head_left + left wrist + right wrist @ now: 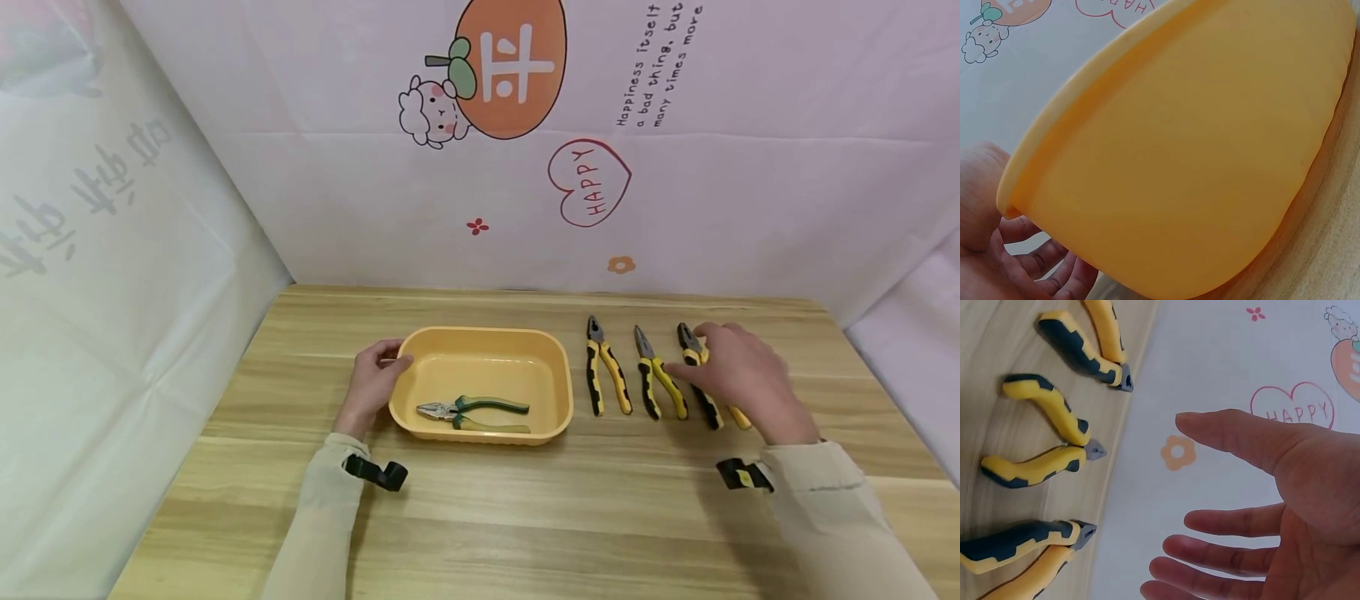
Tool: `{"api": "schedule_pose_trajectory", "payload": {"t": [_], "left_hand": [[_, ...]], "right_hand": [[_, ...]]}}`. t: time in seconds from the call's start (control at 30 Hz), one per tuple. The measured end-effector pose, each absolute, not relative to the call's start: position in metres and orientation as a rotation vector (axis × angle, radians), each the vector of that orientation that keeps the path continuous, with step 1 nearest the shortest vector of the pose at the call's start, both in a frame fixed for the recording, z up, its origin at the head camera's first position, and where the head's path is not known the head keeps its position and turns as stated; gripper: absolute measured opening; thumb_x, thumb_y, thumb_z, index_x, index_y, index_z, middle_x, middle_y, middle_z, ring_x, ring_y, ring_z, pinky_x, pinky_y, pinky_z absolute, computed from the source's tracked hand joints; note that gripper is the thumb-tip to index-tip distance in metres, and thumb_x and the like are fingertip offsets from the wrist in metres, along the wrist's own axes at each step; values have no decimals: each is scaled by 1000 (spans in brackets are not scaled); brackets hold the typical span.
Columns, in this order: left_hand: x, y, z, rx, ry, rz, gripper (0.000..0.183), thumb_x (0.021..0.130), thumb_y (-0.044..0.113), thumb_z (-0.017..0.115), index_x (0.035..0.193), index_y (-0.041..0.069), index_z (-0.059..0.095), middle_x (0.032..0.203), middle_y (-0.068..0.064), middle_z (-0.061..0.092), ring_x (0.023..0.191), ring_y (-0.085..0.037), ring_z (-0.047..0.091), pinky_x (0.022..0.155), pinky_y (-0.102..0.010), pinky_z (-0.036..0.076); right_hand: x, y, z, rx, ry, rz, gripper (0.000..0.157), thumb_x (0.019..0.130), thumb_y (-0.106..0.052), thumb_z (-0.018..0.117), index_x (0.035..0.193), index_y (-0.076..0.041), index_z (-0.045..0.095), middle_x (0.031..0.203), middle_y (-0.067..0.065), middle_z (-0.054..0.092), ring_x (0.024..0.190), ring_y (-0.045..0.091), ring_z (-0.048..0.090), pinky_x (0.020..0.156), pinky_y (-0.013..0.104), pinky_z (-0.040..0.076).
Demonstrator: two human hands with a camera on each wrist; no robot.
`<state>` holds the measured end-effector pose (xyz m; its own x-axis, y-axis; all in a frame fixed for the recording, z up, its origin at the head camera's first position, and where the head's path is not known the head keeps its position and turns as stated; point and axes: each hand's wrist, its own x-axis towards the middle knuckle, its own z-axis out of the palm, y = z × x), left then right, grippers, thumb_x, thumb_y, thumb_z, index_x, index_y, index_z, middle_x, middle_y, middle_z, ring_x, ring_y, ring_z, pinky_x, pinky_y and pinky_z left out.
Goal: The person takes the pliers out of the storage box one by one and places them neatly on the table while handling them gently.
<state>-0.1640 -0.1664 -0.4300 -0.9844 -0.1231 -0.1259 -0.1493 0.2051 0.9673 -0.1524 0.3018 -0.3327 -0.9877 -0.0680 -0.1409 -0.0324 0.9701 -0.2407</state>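
A pale yellow plastic basin stands left of the table's middle. My left hand holds its left end, thumb over the rim and fingers against the outer wall. Inside the basin lies a pair of pliers with green and tan handles. My right hand hovers over the rightmost pair of yellow-and-black pliers, partly hiding it. In the right wrist view, its fingers are spread and nearly straight, thumb apart, with nothing between them. Left of that pair lie long-nose pliers with yellow-and-black handles.
Another pair of yellow-and-black pliers lies between the basin and the long-nose pliers. All three loose pairs point toward the back edge. A printed white cloth hangs behind the wooden table, and more cloth flanks it at the sides.
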Motion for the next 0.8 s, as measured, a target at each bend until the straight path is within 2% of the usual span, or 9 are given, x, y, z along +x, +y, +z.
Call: {"api": "schedule_pose_trajectory", "payload": {"t": [0.17, 0.33, 0.47, 0.67, 0.8], "left_hand": [[-164, -167, -430, -267, 2418, 1949, 33, 100, 9, 63, 130, -5, 62, 122, -20, 61, 100, -23, 58, 77, -25, 55], [-164, -167, -430, -267, 2417, 1947, 33, 100, 8, 62, 131, -5, 61, 123, -20, 61, 101, -25, 58, 77, -25, 55], [-164, -166, -429, -266, 2420, 1940, 33, 101, 9, 62, 131, -5, 61, 123, -20, 60, 101, -24, 58, 78, -26, 55], [-163, -166, -428, -268, 2411, 1959, 34, 100, 9, 63, 131, -5, 61, 123, -21, 60, 101, -24, 57, 80, -28, 55], [-163, -166, -428, -271, 2408, 1958, 34, 100, 9, 63, 131, -5, 61, 122, -20, 60, 101, -23, 57, 80, -27, 55]], "right_hand": [[-150, 292, -329, -86, 2980, -359, 89, 87, -55, 73, 140, 12, 48, 135, 39, 45, 112, 56, 51, 70, 62, 49], [-147, 281, -325, -114, 2976, -356, 83, 89, -49, 74, 140, 11, 48, 137, 39, 45, 117, 58, 48, 78, 69, 46], [-145, 273, -323, -152, 2989, -351, 82, 88, -48, 76, 139, 12, 49, 137, 39, 46, 117, 57, 49, 80, 69, 47], [-142, 260, -319, -217, 3020, -331, 82, 87, -48, 77, 138, 11, 51, 133, 37, 50, 111, 54, 54, 75, 64, 51], [-140, 251, -317, -247, 3031, -330, 78, 87, -44, 78, 137, 10, 52, 132, 36, 52, 112, 53, 54, 77, 65, 50]]}}
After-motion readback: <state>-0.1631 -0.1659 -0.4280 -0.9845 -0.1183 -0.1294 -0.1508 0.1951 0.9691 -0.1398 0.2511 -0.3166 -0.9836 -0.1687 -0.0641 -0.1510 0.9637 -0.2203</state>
